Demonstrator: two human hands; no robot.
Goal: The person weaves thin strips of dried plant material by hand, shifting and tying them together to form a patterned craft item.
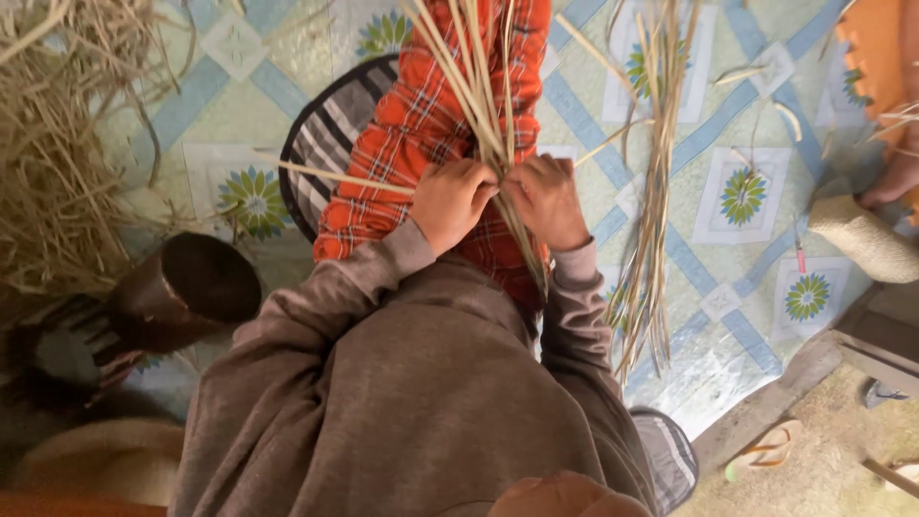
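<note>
Straw strips [479, 86] bunched over lap, on red plaid cloth [412, 134]. Left hand [452, 201] and right hand [548, 199] both clenched around bundle base, touching. Strips look light, stiff, brittle; best gripped low. Loose strips [651, 220] lie right, on floor mat [728, 124].

Brown long-sleeved sweatshirt [402, 383], ribbed grey cuffs [574, 263], red-orange plaid cloth [421, 124] over the legs

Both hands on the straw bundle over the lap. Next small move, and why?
Probably fold the loose strip jutting sideways from the left hand across into the bundle. Both hands, right hand included, already pinch the strands together, and that strip sticks out alone.
</note>
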